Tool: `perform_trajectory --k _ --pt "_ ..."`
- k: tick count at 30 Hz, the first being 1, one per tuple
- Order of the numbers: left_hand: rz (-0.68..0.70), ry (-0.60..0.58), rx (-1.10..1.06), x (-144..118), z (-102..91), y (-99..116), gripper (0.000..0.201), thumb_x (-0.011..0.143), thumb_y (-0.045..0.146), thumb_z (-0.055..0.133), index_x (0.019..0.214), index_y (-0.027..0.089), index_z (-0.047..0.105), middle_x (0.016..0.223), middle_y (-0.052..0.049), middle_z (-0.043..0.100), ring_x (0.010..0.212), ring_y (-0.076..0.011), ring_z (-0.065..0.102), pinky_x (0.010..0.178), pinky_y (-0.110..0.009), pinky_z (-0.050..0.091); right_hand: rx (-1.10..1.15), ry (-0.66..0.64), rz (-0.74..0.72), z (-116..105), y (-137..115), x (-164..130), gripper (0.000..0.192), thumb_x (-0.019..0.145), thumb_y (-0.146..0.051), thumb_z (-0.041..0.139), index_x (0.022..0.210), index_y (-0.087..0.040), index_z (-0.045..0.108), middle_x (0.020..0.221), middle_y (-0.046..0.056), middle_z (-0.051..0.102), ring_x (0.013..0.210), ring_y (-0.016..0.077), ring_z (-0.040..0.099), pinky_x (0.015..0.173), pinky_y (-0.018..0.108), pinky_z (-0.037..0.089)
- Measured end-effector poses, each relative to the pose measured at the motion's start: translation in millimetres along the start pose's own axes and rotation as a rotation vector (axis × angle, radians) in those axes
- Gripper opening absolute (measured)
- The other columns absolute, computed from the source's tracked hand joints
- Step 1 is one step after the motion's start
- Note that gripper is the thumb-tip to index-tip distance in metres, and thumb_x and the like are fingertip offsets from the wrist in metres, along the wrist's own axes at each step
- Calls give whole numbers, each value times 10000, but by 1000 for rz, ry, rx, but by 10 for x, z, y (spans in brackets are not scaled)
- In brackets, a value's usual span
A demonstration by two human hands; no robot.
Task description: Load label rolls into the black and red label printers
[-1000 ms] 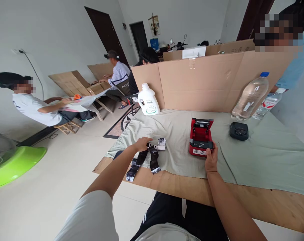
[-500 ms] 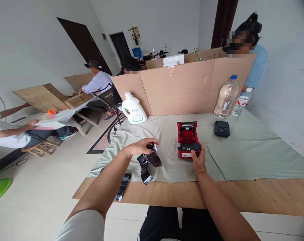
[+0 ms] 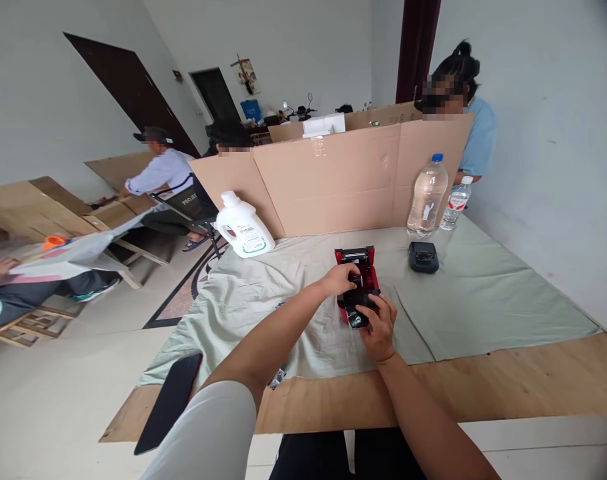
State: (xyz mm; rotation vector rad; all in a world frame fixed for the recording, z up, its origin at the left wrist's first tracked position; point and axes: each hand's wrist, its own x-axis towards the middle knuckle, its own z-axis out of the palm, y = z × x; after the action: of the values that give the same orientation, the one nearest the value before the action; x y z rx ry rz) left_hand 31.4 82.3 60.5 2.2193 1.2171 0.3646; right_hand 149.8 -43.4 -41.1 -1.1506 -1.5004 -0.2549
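Red label printer (image 3: 357,261) mid-table on the green cloth (image 3: 473,300), lid open and tilted toward the cardboard screen (image 3: 333,180) along the far edge. Left hand (image 3: 339,279) over the open bay from the left, fingers curled around a dark roll (image 3: 354,281), pinching it right at the bay mouth. Right hand (image 3: 378,327) at the near face of the printer, fingers closed on the black strip (image 3: 356,313) that trails from the roll down over the front. Key relation: roll just above the bay, touching or nearly in it, cannot tell which; strip's long axis runs from the bay toward the near table edge, so right hand sits on the near end, left hand on the far end. Left hand nearer the bay.

Small black device (image 3: 423,257) right of the printer, apart. Two water bottles (image 3: 426,196) toward the far right corner, white jug (image 3: 242,227) toward the far left. Other people seated beyond, hands not near.
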Motion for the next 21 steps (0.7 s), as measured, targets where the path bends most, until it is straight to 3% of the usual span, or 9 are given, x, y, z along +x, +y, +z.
perform_trajectory --k 4,9,15,21 --pt "-42 -12 239 117 125 37 325 651 144 680 955 216 592 973 3 663 896 -174 616 777 -255 479 -3 36 31 12 4 25 231 782 -135 553 951 -241 669 1129 57 584 1169 258 456 1004 451 379" --pt "-30 -40 372 217 213 94 321 631 171 685 931 216 579 941 -19 663 872 -203 619 711 -264 473 -25 29 51 26 11 42 226 799 -141 530 950 -240 665 1108 51 599 1158 249 468 1000 449 372" --pt "24 -36 305 229 182 70 301 631 159 698 900 205 572 912 -10 647 853 -184 607 722 -259 473 -21 23 73 21 27 38 220 828 -177 516 960 -255 674 1108 43 601 1155 239 468 994 439 381" --pt "109 7 229 192 187 -20 329 672 147 692 974 182 567 1016 -32 638 947 -181 591 811 -259 467 -32 8 87 29 29 29 202 841 -198 507 954 -244 668 1115 51 593 1154 248 473 989 454 385"
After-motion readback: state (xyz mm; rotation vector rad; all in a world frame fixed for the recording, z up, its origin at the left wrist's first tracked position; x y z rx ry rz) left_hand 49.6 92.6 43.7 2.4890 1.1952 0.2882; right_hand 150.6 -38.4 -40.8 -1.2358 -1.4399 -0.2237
